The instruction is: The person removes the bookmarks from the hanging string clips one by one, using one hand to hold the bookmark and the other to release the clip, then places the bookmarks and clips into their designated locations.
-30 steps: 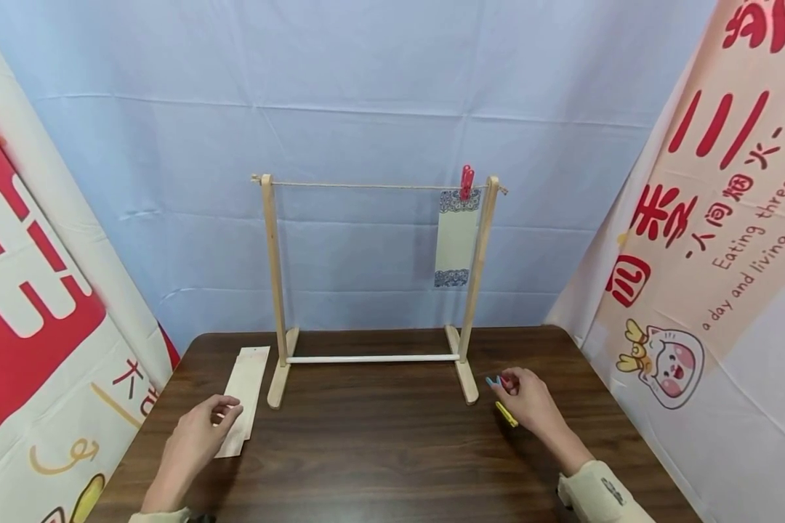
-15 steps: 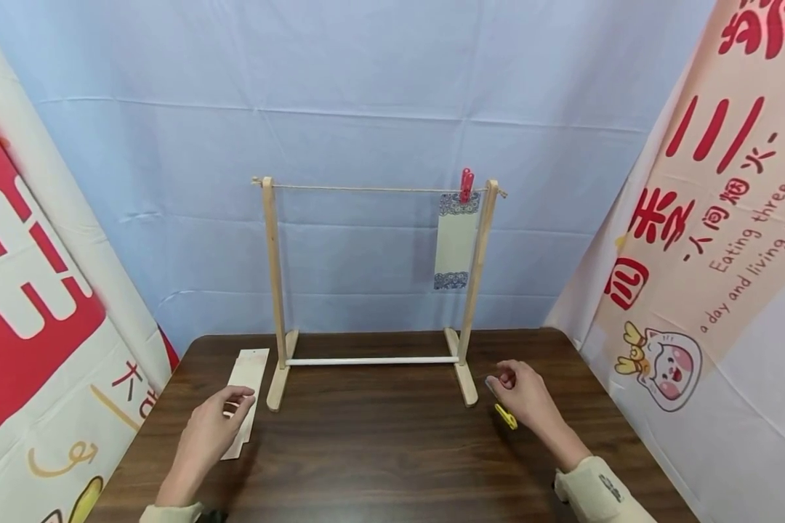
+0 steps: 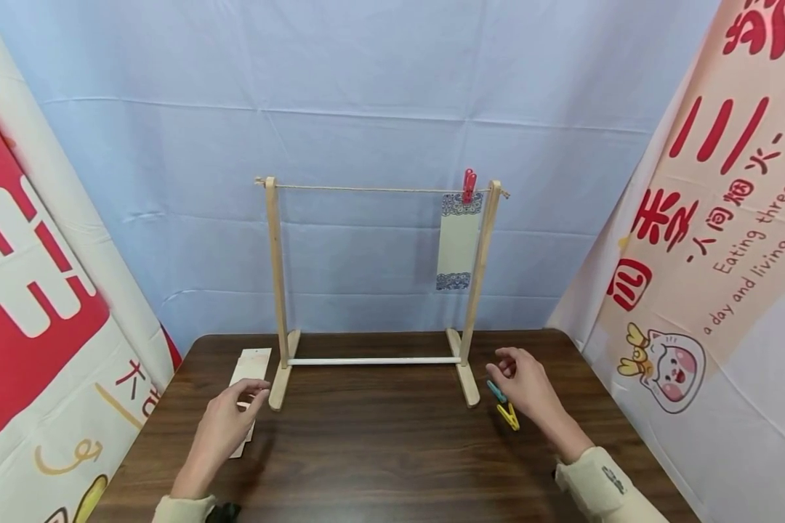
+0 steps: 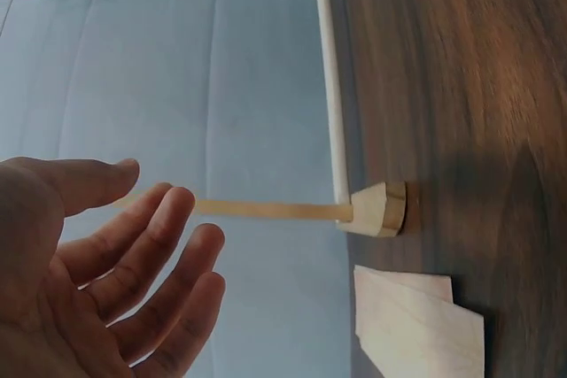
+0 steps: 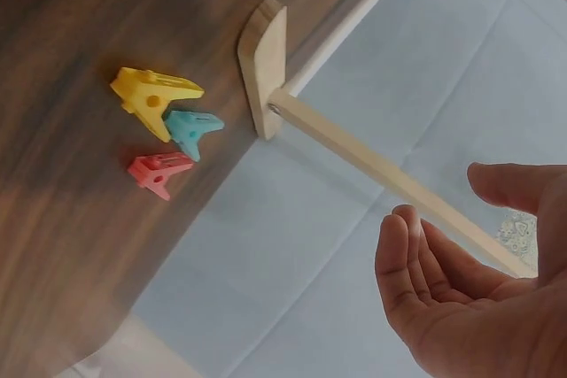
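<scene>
My left hand (image 3: 225, 418) hovers over the pale bookmark-like cards (image 3: 255, 359) stacked at the table's left, its fingers loosely bent around nothing. In the left wrist view the same cards (image 4: 416, 320) lie below the fingertips, apart from them. Above the clothespins at the right, my right hand (image 3: 526, 385) holds nothing, thumb and fingers spread apart. A yellow clothespin (image 5: 151, 99), a teal clothespin (image 5: 192, 130) and a red clothespin (image 5: 159, 171) lie together on the table in the right wrist view; the hand hides the red one from the head view.
A wooden stand (image 3: 277, 269) with a string (image 3: 366, 189) across its top stands at the back of the table (image 3: 366, 450). A blue-patterned card (image 3: 458, 243) hangs at the string's right end from a red clothespin (image 3: 469, 187). Cloth walls (image 3: 366, 87) enclose the table.
My left hand has moved right and slightly up over the cards. My right hand has risen a little from the clothespins, leaving the teal one in sight beside the yellow one.
</scene>
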`<state>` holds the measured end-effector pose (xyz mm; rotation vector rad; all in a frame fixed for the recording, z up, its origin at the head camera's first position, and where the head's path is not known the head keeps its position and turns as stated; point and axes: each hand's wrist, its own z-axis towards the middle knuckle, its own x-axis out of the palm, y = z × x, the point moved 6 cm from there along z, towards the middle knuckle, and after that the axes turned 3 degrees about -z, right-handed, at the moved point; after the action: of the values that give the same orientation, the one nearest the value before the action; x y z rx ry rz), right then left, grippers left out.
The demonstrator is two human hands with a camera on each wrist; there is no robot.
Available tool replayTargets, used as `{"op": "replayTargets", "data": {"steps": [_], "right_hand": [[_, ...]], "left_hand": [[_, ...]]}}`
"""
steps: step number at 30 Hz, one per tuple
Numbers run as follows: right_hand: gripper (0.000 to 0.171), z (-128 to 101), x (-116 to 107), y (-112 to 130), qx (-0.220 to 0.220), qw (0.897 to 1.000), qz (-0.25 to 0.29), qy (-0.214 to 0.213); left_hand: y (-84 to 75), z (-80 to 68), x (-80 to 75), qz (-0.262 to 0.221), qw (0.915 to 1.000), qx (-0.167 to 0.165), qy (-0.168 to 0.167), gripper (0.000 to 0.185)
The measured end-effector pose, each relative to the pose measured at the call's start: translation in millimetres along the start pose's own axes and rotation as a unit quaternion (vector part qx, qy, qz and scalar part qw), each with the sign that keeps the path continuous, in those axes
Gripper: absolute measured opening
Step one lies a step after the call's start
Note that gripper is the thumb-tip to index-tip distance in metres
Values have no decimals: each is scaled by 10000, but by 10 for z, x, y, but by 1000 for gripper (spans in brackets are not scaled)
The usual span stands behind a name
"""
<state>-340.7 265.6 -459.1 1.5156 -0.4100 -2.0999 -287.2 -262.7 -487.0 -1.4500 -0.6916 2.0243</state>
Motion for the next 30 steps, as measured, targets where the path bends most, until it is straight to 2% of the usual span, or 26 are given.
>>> {"op": "replayTargets", "data": {"steps": [7,18,27,30], "right_hand": [[37,52,-32,78,-31,10000,53,-43],[35,112,-137,206,-259,9993,0,-260],[36,181,-244,324,-433,9984,39,-349],[35,190,-269,357,-481,9981,15,-387]], "left_hand": [[-122,66,70,-218,9996,157,-107,19],[-308,93,161,-404,9975,513,-254,20],[-349,130,271,-751,9968,253,93,22],[-377,138,289,-780,9965,269,93,24]]}}
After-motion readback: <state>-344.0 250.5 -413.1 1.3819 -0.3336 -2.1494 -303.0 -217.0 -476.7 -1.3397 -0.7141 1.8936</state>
